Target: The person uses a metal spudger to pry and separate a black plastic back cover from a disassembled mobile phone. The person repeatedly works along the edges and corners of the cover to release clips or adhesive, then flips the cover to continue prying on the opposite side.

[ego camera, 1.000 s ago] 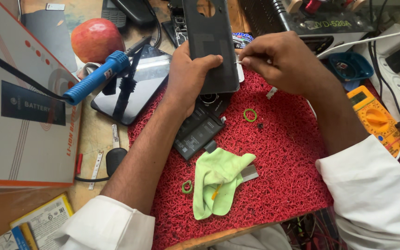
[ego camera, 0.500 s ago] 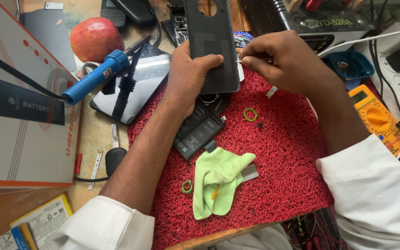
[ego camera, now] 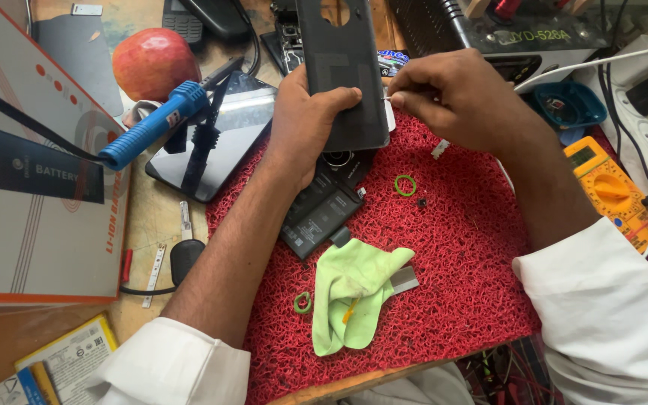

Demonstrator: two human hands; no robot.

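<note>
Hands meet over the far part of a red mat (ego camera: 459,255). Left hand (ego camera: 309,120) grips a dark phone back cover (ego camera: 343,71) along its left edge, thumb across the lower face, cover held upright and raised off the mat. Right hand (ego camera: 451,94) is at the cover's right edge, fingertips pinched on a small pale strip (ego camera: 388,97); what the strip is cannot be told.

Directly under the cover lies an opened phone body (ego camera: 324,206), dark, flat on the mat, partly hidden by the left wrist. Just beside it sits a green ring (ego camera: 405,184) and a tiny black part (ego camera: 421,202). Nearer the person, a crumpled green cloth (ego camera: 354,289) covers part of a grey strip (ego camera: 405,279), with a second green ring (ego camera: 302,302) close to its left.

Left of the mat, on the wooden bench (ego camera: 148,232), a blue-handled soldering iron (ego camera: 155,124) lies across a black phone (ego camera: 211,139), face up. A red apple (ego camera: 155,64) stands beyond. A large flat box (ego camera: 31,172) fills the left edge. On the right, a yellow multimeter (ego camera: 609,187) lies among cables.
</note>
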